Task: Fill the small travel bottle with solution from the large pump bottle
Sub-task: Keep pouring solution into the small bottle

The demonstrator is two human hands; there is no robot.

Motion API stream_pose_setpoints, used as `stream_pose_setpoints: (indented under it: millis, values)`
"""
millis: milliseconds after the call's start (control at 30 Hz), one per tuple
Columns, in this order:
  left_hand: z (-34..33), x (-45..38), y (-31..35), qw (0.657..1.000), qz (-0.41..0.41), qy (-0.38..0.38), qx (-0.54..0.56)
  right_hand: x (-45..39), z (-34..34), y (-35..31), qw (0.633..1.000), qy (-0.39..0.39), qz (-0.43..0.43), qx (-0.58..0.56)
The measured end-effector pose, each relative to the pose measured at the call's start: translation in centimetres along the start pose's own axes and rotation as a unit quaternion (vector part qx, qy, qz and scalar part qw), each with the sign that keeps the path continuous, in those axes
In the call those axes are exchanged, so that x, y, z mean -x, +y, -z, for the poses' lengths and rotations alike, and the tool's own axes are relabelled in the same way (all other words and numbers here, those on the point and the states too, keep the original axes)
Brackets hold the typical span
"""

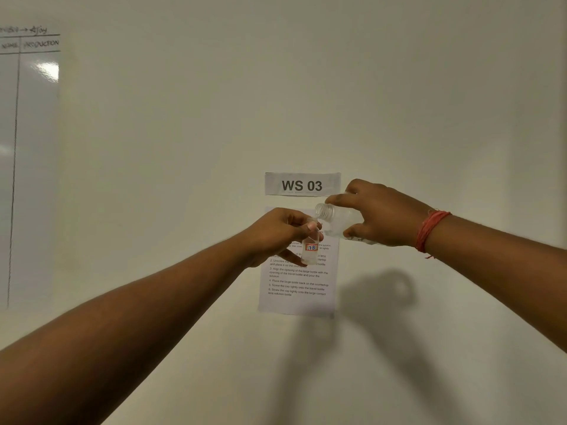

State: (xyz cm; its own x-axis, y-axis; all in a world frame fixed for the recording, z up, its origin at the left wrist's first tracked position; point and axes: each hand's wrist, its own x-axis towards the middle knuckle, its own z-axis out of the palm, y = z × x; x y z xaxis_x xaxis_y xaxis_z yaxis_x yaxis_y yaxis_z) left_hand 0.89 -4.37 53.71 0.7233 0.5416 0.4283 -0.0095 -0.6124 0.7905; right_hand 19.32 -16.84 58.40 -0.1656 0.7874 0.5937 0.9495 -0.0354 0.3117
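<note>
Both arms raised in front of a pale wall point(429, 102). L hand point(276, 233) grips the small bottle point(310, 250) approx upright, fingers curled round its upper part, thumb across the front; bottle is clear, uncapped, w/ a small red-framed label reading "7B" and some clear liquid in the lower part. R hand point(380, 213) grasps the large bottle point(336, 217) from the side, thumb underneath, fingers over the top; it's tilted nearly horizontal, threaded open neck pointing left, mouth just above and touching or almost touching the small bottle's rim, can't tell which. Large bottle is translucent, no cap or pump on it. Red thread band point(429, 230) wrapped round R wrist. Behind the hands, taped to wall: a "WS 03" sign point(302, 184) and below it an instruction sheet point(297, 286) w/ numbered steps, partly hidden by hands and bottles. Far left: whiteboard point(30, 148) w/ hand-drawn table lines and glare spot. Arm shadows fall on the wall lower right.
</note>
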Motion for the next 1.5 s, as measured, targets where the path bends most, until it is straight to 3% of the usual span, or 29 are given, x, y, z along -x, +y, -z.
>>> stream_pose_setpoints:
  millis: [1500]
  values:
    - [-0.3,0.3,-1.1,1.0,-0.001,0.01,-0.005,-0.6,0.5,-0.8,0.993,-0.026,0.045,0.103]
